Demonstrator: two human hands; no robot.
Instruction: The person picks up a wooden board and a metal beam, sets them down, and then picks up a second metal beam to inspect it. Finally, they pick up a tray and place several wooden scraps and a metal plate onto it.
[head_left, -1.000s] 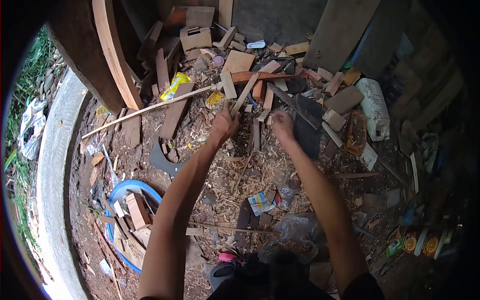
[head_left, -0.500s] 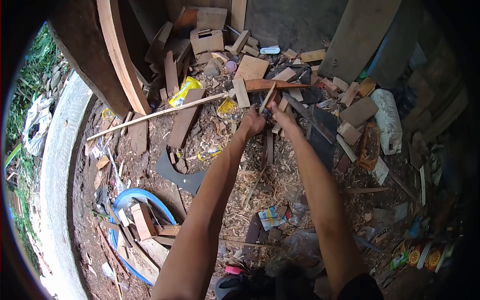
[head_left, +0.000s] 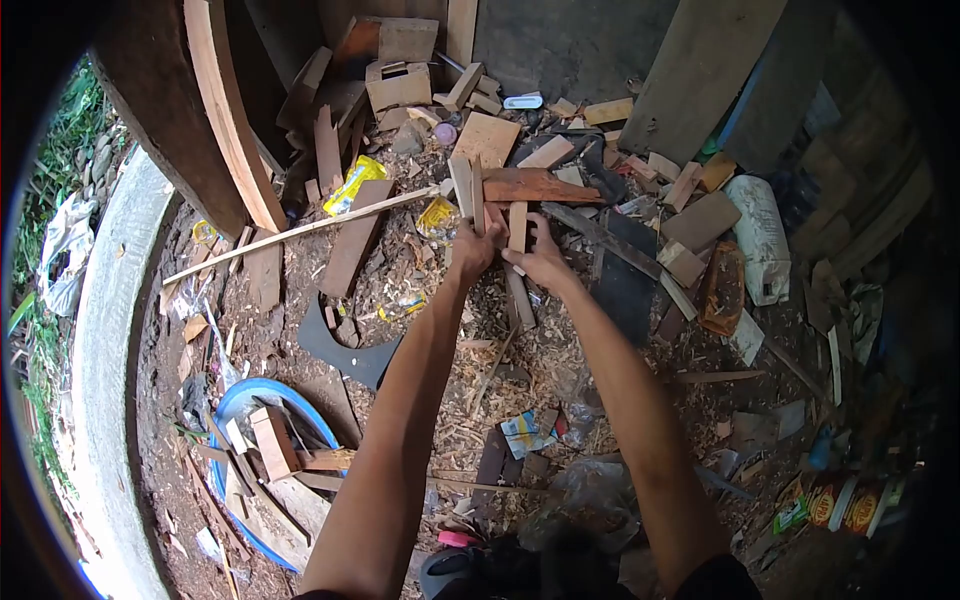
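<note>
My left hand (head_left: 475,250) is closed around a narrow wooden strip (head_left: 477,198) that stands nearly upright. Just behind that strip leans another pale piece of wood (head_left: 461,184). To the right, my right hand (head_left: 540,258) grips a short pale wood block (head_left: 517,226) between thumb and fingers, also on end. A reddish-brown wood plank (head_left: 540,185) lies right beyond both hands. Some of the fingers of my left hand are hidden behind the hand itself. Under the hands are wood shavings and a dark stick (head_left: 520,297).
Offcuts and litter cover the ground. A long thin batten (head_left: 300,233) lies at the left, near a yellow wrapper (head_left: 354,187). A blue-rimmed basin (head_left: 262,386) with wood pieces sits lower left. Boards (head_left: 705,80) lean at the back. A whitish bottle-like container (head_left: 758,240) lies right.
My left hand has swung the narrow strip left and more upright, away from my right hand. The right hand has turned, its fingers now spread around the short block. The view has shifted slightly.
</note>
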